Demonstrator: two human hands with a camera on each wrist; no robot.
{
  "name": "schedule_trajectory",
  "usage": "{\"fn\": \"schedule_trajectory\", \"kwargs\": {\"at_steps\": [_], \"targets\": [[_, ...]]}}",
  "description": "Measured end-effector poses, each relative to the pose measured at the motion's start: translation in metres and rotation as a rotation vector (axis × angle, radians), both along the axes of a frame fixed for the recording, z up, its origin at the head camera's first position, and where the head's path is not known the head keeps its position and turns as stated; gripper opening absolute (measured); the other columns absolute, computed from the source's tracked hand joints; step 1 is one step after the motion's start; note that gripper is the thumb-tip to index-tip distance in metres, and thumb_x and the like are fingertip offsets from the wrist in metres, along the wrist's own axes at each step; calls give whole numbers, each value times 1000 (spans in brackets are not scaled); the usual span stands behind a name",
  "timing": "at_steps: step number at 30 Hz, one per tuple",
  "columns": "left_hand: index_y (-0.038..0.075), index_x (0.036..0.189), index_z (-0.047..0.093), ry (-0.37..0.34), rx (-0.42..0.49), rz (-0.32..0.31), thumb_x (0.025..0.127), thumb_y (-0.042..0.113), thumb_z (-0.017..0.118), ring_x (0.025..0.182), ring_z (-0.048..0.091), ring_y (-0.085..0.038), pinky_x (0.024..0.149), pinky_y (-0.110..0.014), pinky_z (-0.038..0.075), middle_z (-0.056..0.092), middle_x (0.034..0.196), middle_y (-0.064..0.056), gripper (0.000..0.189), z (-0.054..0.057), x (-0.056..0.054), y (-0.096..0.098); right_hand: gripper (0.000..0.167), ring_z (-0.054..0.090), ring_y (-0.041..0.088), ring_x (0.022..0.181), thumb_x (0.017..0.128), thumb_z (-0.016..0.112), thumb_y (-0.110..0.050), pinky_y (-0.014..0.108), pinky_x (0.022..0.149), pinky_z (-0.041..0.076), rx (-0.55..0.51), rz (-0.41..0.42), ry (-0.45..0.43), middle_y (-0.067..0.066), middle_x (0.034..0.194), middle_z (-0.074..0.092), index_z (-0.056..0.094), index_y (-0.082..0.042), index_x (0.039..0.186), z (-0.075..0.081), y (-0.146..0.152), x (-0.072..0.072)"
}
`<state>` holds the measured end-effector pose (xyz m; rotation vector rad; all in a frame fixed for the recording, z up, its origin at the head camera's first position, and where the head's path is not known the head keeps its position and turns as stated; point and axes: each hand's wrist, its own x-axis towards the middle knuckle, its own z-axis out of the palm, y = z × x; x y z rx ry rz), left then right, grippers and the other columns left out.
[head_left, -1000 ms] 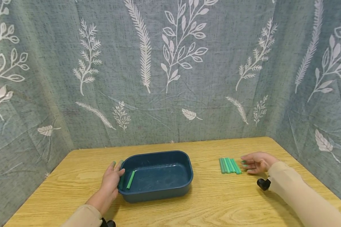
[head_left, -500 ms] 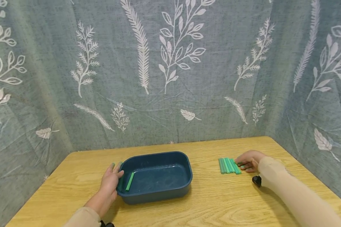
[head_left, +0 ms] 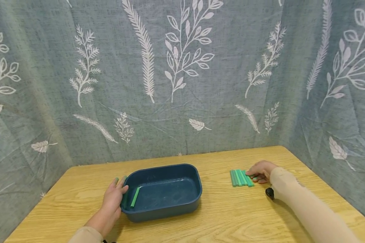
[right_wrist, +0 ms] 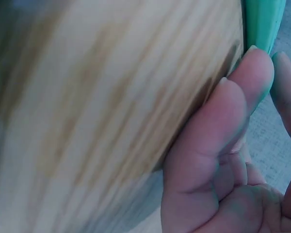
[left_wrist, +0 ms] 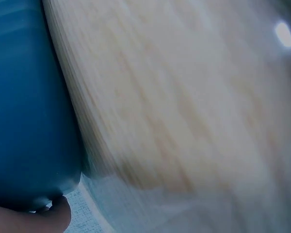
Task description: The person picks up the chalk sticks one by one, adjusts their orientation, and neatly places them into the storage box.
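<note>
In the head view my left hand rests against the left end of a dark blue rectangular tray, fingers outstretched and thumb at its rim. A fingertip shows at the tray's corner in the left wrist view. One green chalk-like stick lies inside, near that left end. On the right, several similar sticks lie side by side on the table. My right hand pinches the rightmost one near its far end; the right wrist view has thumb and fingertip about a green stick. Green smudges mark its fingers.
The wooden table carries the tray left of centre and the row of sticks to its right. A blue-grey curtain with white leaf patterns hangs behind the table and along both sides.
My right hand has moved left, from beside the row of sticks onto the rightmost one. The left hand stays at the tray. The whole head view has shifted slightly.
</note>
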<state>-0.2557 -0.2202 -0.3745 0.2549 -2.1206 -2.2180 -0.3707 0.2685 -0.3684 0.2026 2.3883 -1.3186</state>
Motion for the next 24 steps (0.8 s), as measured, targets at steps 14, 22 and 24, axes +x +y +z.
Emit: {"fn": "schedule_trajectory", "kwargs": {"at_steps": [14, 22, 24], "targets": [[1, 150, -16, -1, 7, 16, 104, 4, 34, 143, -13, -41, 117, -51, 1, 0, 157, -21, 68, 1, 3, 2, 18, 54, 7, 53, 94, 64, -12, 19, 52, 51, -77, 9, -12, 1, 64, 57, 55, 1, 102, -3, 7, -4], [1, 150, -15, 4, -7, 22, 104, 4, 35, 143, -14, -40, 117, -51, 1, 1, 157, -21, 68, 2, 4, 2, 19, 52, 9, 53, 93, 67, -12, 21, 51, 48, -109, 17, -6, 4, 65, 57, 57, 0, 102, -2, 8, -1], [1, 151, -14, -2, -9, 25, 104, 4, 35, 143, -15, -40, 118, -51, 1, 1, 158, -21, 67, 3, 4, 2, 21, 51, 10, 53, 92, 68, -11, 21, 51, 47, -90, 18, -3, 4, 66, 56, 54, 0, 102, -2, 7, -1]]}}
